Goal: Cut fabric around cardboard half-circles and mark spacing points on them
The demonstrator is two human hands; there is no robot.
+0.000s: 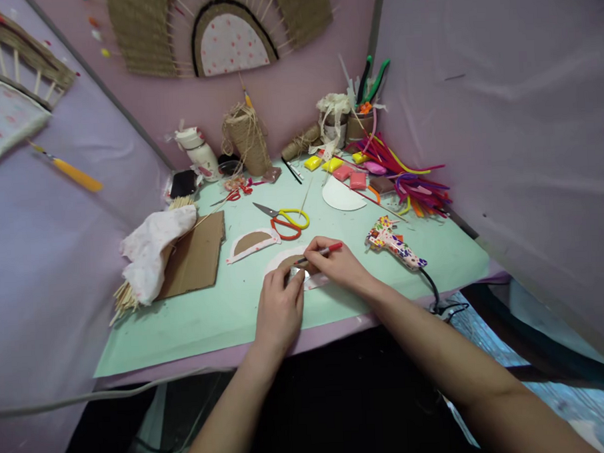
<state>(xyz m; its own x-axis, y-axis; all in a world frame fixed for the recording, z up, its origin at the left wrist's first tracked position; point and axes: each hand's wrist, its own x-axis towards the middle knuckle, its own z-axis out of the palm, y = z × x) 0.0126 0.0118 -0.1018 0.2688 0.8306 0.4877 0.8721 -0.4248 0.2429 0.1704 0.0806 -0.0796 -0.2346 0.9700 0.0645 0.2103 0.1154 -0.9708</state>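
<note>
My right hand (340, 267) is closed around a slim pen with a red end (334, 247). Its tip points down and left, toward a cardboard half-circle (285, 261) edged with white fabric. With bent fingers, my left hand (279, 306) presses a small, shiny white piece (301, 273) onto that cardboard; the hands partly cover both. Left of the hands lies a second cardboard half-circle (252, 241) with a folded, pink-spotted fabric rim. Just behind it, scissors with yellow and red handles (288, 222) lie with blades together.
A floral glue gun (395, 244) lies at right, its cord hanging over the edge. A white half-disc (344, 194), clay packets (357, 180) and pipe cleaners (420, 184) are behind. At left, spotted cloth (155, 246) covers sticks and a cardboard sheet (196, 258). Twine (248, 142) stands at the back.
</note>
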